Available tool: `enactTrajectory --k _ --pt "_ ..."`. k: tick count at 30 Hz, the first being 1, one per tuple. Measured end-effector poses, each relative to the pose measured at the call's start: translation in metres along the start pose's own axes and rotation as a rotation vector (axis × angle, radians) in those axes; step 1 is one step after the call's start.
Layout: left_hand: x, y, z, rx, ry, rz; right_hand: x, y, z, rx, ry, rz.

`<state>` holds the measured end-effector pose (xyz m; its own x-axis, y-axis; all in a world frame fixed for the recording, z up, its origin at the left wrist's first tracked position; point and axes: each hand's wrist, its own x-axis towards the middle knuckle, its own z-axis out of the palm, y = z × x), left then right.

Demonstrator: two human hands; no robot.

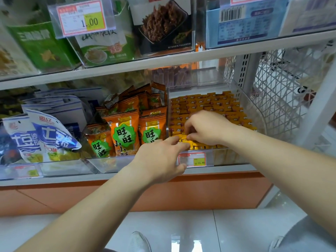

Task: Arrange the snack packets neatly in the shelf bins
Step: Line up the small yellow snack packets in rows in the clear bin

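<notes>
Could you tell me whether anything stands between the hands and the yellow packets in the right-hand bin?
Nothing visible does. The left hand and right hand are both over the clear bin's front wall, fingers touching the yellow packets in the front row.

White lattice mesh (283,91), tiled floor (163,224)

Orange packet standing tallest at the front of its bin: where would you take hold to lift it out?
Pinch the flat top seam of the orange packet from above: it stands upright, neighbours crowd both sides, and the clear bin front covers its bottom.
</notes>
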<state>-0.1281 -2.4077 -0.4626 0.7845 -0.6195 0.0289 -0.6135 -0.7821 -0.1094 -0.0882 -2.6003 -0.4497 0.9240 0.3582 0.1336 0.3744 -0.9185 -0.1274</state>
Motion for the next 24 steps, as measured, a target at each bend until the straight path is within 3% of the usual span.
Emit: enactTrajectory --k 4,8,12,16,19,21,23,24 --pt "-0.002 -0.004 0.000 -0.020 -0.004 0.007 0.000 -0.003 0.005 -0.082 0.069 -0.048" --pt "-0.001 -0.005 0.002 -0.043 0.023 0.015 -0.003 -0.001 -0.003 0.027 0.101 0.006" --pt "0.000 -0.006 0.003 -0.047 0.065 0.026 -0.010 0.002 -0.030 0.396 0.328 0.156" --pt "0.000 -0.008 -0.009 -0.062 0.059 0.013 -0.029 0.003 -0.047 0.923 0.402 0.320" --pt "-0.001 -0.011 -0.023 -0.131 0.312 -0.081 -0.044 -0.005 -0.051 1.045 0.486 0.259" --pt "0.000 -0.010 -0.030 -0.551 0.395 -0.219 -0.054 -0.014 -0.050 0.828 0.509 0.115" --pt "0.003 -0.003 -0.036 -1.273 0.284 -0.351 -0.061 -0.026 -0.045 0.600 0.456 -0.018" --pt "0.004 -0.001 -0.038 -1.502 0.226 -0.381 -0.063 -0.032 -0.041 0.540 0.412 -0.071"
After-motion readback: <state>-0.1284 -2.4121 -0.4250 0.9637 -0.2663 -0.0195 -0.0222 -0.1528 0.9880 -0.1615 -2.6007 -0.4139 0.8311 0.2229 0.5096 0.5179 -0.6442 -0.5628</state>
